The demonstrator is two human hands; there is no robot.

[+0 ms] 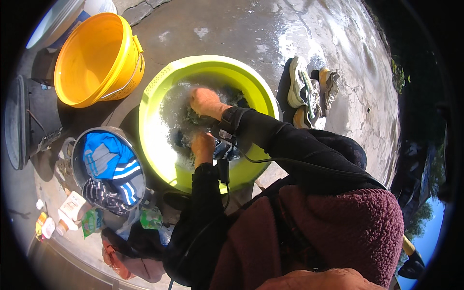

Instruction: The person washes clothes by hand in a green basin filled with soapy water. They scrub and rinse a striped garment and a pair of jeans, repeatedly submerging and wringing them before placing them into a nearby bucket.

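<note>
Both of my hands are inside a large lime-green basin (232, 65) of foamy water. My right hand (207, 102) is closed like a fist over the suds, with dark wet cloth just under it. Nearer to me, my left hand (202, 144) is closed at the dark garment (222, 150), its fingertips partly hidden by foam and cloth. The garment lies partly sunk between and beside the hands. Black sleeves cover both forearms, and wrist straps with small devices and a cable sit at the wrists.
Left of the basin stand a yellow bucket (92, 63), a dark bucket (41, 116) and a metal pot (77, 159) of blue, grey and striped clothes (116, 164). Sneakers (304, 92) sit to the right. Small packages (72, 208) and cloths (135, 261) lie lower left.
</note>
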